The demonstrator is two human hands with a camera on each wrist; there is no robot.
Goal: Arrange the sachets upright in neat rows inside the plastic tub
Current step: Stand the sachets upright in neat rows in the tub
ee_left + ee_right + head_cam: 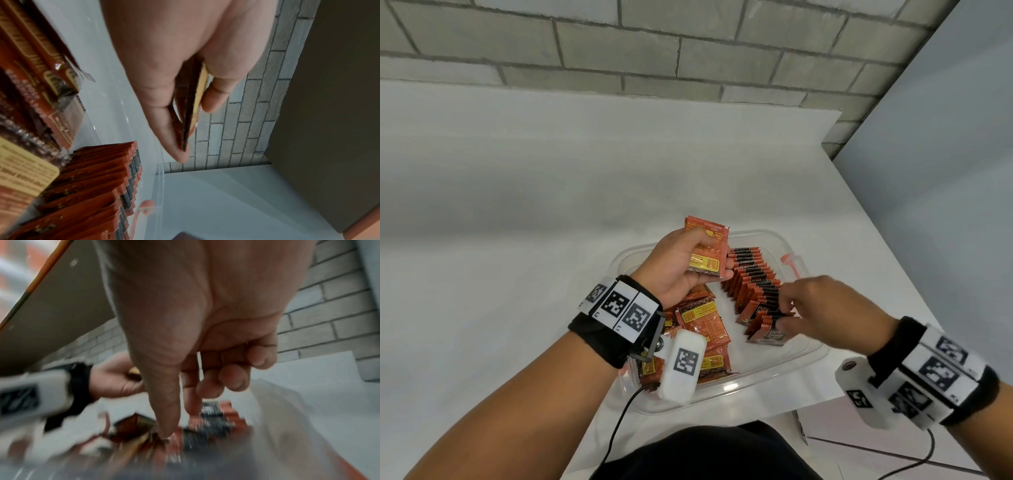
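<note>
A clear plastic tub [767, 380] stands on the white table. A row of orange-and-black sachets [753, 281] stands upright along its right side, also seen in the left wrist view [98, 178]. Loose sachets [705, 325] lie in a pile on its left. My left hand [710, 260] hovers over the tub's far left and grips a thin stack of sachets [709, 233], edge-on between thumb and fingers [193, 104]. My right hand [784, 310] is at the row's near end, thumb and forefinger pinching the nearest upright sachets [770, 325]. The right wrist view is blurred.
An orange latch [791, 263] sits on the tub's right rim. The table's right edge [893, 267] runs close beside the tub, with a grey panel beyond. A brick wall backs the table. Black cables [619, 425] hang from both wrist units.
</note>
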